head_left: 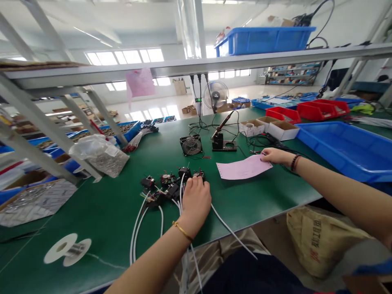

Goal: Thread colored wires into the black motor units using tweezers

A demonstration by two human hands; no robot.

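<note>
My left hand (197, 200) is closed, fingers together, over a small black wired component (199, 174) at the right end of a cluster; its grip underneath is hidden. White cables (134, 228) run from several similar small black components (173, 191) toward the table's front edge, some passing under my left wrist. Out to the right, my right hand (275, 157) pinches the right end of a pink paper sheet (241, 168) between thumb and fingers. The sheet is held slightly curved above the green tabletop.
Behind the components stand a small fan (191, 145) and a soldering iron (222, 125) in its stand. A solder wire spool (69, 250) lies front left. A blue tray (346, 149), red bins (321, 109) and white boxes (283, 130) occupy the right. Overhead runs a shelf (183, 69).
</note>
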